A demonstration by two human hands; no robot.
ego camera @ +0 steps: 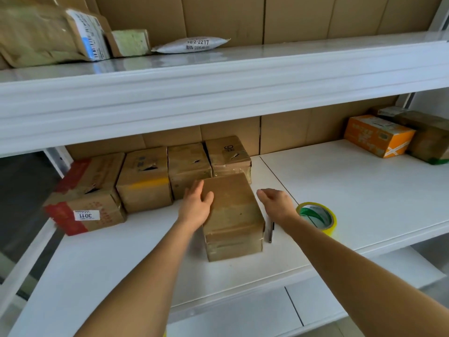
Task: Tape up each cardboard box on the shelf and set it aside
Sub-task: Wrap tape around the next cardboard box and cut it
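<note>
A brown cardboard box with shiny tape across its top stands on the white shelf, near the front edge. My left hand lies flat against the box's left side, fingers straight. My right hand hovers just right of the box with relaxed fingers, touching nothing. A yellow-green tape roll lies on the shelf right of that hand. A dark pen-like tool lies beside the box's right side.
Several cardboard boxes stand in a row behind and to the left, the leftmost with red tape. An orange box and a brown box sit at the far right. Parcels lie on the upper shelf.
</note>
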